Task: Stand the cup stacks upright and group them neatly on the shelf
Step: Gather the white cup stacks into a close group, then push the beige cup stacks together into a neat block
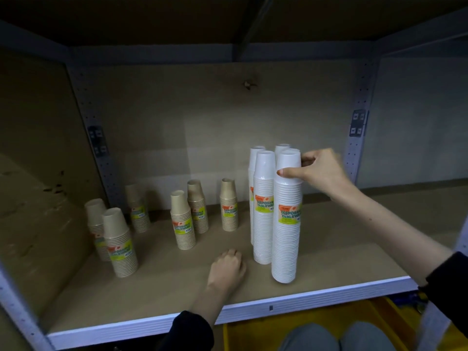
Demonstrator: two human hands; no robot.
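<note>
"DISPOSABLE TABLEWARE" on cup stack labels point(290, 214)

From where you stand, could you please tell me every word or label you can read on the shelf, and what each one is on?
"DISPOSABLE TABLEWARE", last letters cut off at the edge: label on the front white stack that the right hand grips near the top.
"DISPOSABLE TABLEWARE", partly hidden: label on the second white stack.
"DISPOSABLE TABLEWARE", faint: labels on the brown stacks.
Smaller print, orange logo tags and the other brown stacks' labels: too blurred to read.
</note>
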